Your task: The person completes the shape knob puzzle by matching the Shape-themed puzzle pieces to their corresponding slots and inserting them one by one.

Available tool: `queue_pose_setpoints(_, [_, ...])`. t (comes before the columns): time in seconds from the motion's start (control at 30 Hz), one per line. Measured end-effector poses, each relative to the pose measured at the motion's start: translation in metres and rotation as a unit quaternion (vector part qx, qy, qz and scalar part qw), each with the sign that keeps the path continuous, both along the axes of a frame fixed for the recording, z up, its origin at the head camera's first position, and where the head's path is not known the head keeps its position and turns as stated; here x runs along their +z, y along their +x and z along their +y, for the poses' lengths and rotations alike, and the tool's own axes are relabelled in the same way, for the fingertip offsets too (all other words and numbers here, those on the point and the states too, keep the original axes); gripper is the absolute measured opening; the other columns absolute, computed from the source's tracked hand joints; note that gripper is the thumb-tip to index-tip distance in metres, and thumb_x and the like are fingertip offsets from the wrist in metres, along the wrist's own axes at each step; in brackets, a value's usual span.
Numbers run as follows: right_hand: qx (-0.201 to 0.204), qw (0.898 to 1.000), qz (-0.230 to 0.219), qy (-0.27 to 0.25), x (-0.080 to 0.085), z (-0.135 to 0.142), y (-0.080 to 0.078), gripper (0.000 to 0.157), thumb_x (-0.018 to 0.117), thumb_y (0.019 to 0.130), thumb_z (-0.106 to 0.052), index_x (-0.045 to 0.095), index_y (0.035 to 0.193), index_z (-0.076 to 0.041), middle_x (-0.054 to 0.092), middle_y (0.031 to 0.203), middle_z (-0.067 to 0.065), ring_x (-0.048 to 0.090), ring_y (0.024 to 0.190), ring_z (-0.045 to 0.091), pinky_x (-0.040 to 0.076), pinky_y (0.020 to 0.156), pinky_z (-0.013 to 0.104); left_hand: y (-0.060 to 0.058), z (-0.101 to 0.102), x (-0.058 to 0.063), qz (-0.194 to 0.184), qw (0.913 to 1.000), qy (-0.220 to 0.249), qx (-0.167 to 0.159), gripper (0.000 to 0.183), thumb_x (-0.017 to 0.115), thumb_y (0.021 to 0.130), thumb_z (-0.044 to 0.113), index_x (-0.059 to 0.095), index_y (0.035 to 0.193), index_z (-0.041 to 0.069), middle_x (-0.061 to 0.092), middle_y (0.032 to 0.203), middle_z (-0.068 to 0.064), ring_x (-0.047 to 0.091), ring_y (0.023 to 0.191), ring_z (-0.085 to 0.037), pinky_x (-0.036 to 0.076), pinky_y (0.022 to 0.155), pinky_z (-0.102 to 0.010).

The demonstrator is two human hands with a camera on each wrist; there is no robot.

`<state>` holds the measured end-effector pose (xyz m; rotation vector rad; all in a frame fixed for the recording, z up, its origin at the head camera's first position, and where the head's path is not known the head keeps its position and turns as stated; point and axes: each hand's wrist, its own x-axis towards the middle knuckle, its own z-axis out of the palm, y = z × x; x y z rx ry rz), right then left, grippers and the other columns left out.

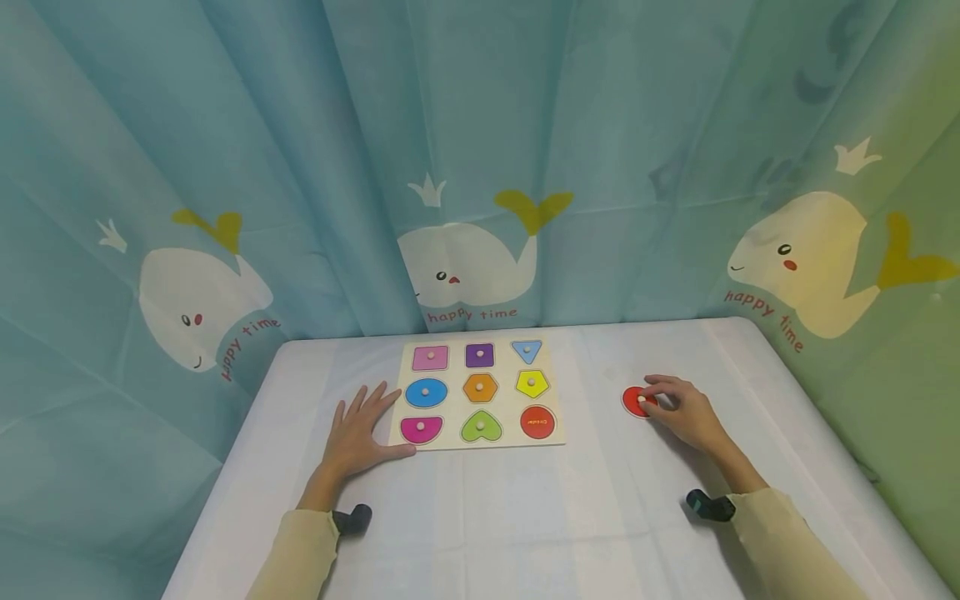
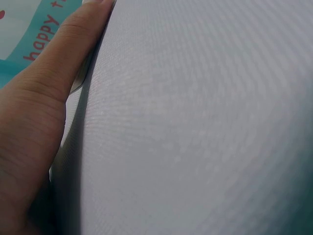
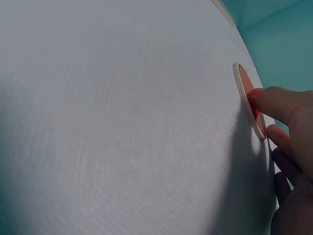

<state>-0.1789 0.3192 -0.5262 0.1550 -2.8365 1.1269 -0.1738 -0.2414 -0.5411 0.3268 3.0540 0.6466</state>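
Observation:
A cream wooden puzzle board (image 1: pixel 454 408) lies on the white cloth with several coloured knobbed pieces in it. My left hand (image 1: pixel 356 433) is spread flat at the board's left side, with thumb and index fingertips against its edge. The left wrist view shows mostly the left thumb (image 2: pixel 54 68). Off to the right of the board, my right hand (image 1: pixel 690 417) pinches the small knob of a red round puzzle piece (image 1: pixel 631 402) between thumb and index finger. In the right wrist view the red piece's pale wooden rim (image 3: pixel 239 83) shows close to the cloth.
At the board's near right corner is a red circle recess (image 1: pixel 537 422) with printed lettering and no knob. White cloth (image 1: pixel 495 525) covers the table. A blue-green curtain (image 1: pixel 615 167) with whale prints hangs behind and along the sides.

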Motion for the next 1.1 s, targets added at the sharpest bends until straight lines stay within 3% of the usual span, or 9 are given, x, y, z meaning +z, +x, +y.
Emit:
queue_pose_setpoints(0.3, [0.019,0.999,0.023,0.013,0.008,-0.002,-0.001,0.020,0.078,0.089,-0.004,0.075,0.108,0.003,0.065,0.130,0.025,0.051,0.130,0.049,0.036,0.110,0.068,0.002,0.002,0.002,0.002,1.0000,0.002,0.000,0.106,0.083,0.070,0.065,0.045,0.157,0.018,0.032,0.166,-0.014,0.015,0.154,-0.044,0.004,0.119,-0.073])
queue_pose_setpoints(0.6, [0.033,0.999,0.019,0.015,0.026,-0.010,-0.010,0.022,0.076,0.092,-0.008,0.075,0.111,0.002,0.064,0.132,0.025,0.054,0.127,0.047,0.049,0.102,0.063,0.001,0.000,0.002,-0.001,1.0000,0.002,-0.001,0.106,0.083,0.070,0.065,0.044,0.157,0.019,0.032,0.166,-0.014,0.015,0.154,-0.044,0.004,0.119,-0.073])
queue_pose_setpoints(0.9, [0.043,0.998,0.042,0.007,0.040,-0.019,-0.018,0.022,0.077,0.091,-0.009,0.076,0.111,0.000,0.066,0.131,0.021,0.057,0.123,0.042,0.054,0.094,0.060,0.001,-0.001,-0.002,0.020,0.9998,0.004,-0.004,0.107,0.082,0.069,0.068,0.046,0.155,0.017,0.034,0.164,-0.016,0.017,0.153,-0.046,0.006,0.117,-0.075])
queue_pose_setpoints(1.1, [0.050,0.997,0.054,-0.003,0.049,-0.032,-0.020,0.020,0.079,0.090,-0.011,0.078,0.109,-0.002,0.068,0.128,0.020,0.060,0.119,0.040,0.056,0.089,0.056,0.001,-0.001,-0.001,0.011,0.9999,0.004,-0.003,0.106,0.082,0.069,0.067,0.045,0.156,0.019,0.033,0.166,-0.014,0.016,0.154,-0.044,0.004,0.118,-0.073])
